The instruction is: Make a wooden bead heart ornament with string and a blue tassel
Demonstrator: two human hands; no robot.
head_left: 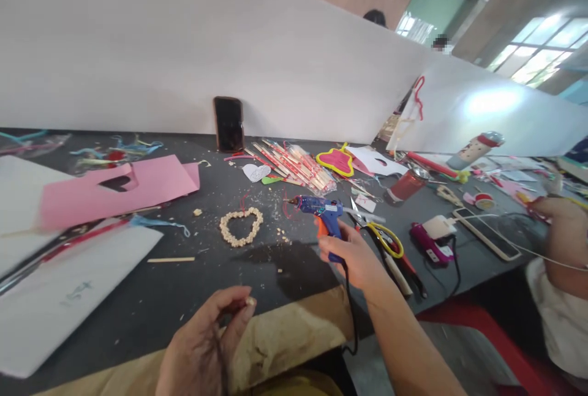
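My right hand (344, 249) grips a blue hot glue gun (324, 209) with an orange trigger, its nozzle pointing left above the table. A black cord hangs from the gun's handle. Thumb and forefinger of my left hand (211, 335) pinch a small pale piece (250, 302) near the table's front edge. Beyond that hand lies a heart-shaped ring (241, 242) made of small pale pieces, with a thin red thread at its top. A few loose pale bits (282, 235) are scattered between the ring and the glue gun.
Scissors with yellow handles (386, 238) and a purple power adapter (432, 243) lie on the right. Pink cut paper (124, 188) is at left, a stick (171, 259) nearer. A phone (228, 123) leans on the white divider. Another person's hand (558, 212) is far right.
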